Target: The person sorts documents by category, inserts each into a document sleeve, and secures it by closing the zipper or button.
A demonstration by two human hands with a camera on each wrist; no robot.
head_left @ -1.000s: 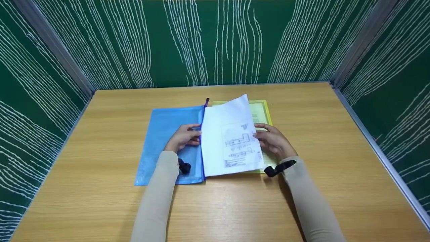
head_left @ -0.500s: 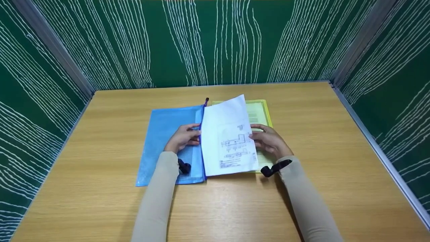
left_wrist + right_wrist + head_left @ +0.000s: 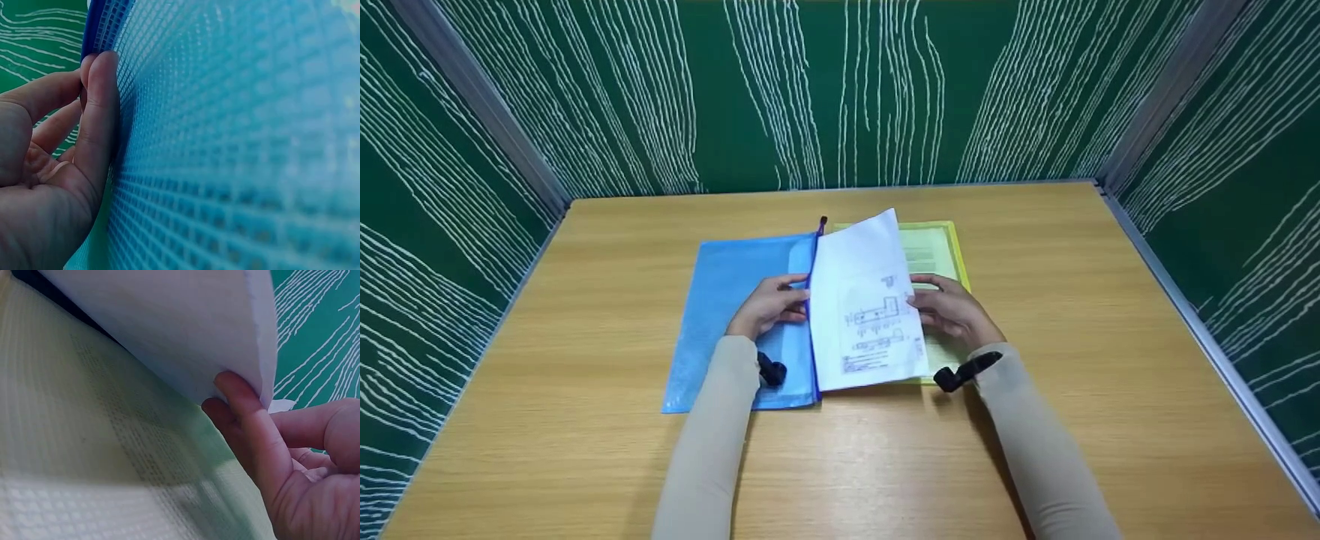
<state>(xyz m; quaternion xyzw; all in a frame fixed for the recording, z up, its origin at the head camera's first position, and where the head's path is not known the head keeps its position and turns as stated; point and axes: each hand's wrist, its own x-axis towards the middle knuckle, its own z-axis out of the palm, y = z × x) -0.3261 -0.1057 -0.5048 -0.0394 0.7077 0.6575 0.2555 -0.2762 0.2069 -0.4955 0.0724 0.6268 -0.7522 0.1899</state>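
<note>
A blue mesh zipper pouch (image 3: 727, 277) lies left of centre, its purple-edged mouth facing right. My left hand (image 3: 769, 306) pinches that edge between thumb and fingers, as the mesh (image 3: 236, 124) close up in the left wrist view confirms. A white paper sheet (image 3: 840, 262) with a printed drawing stands partly in the mouth, its left part hidden by the pouch. My right hand (image 3: 956, 311) pinches the sheet's right edge. In the right wrist view the paper (image 3: 185, 332) rises at a slant above a yellow pouch, with fingertips along its edge.
The yellow-edged pouch (image 3: 958, 255) with a printed page inside lies flat beneath the sheet, to the right. A zipper pull (image 3: 823, 223) sticks out at the blue pouch's top corner. The wooden table (image 3: 1110, 337) is bounded by green walls with white lines (image 3: 885, 90).
My right hand has moved left with the sheet, which goes farther into the blue pouch and uncovers more of the yellow pouch. My left hand stays at the pouch's edge.
</note>
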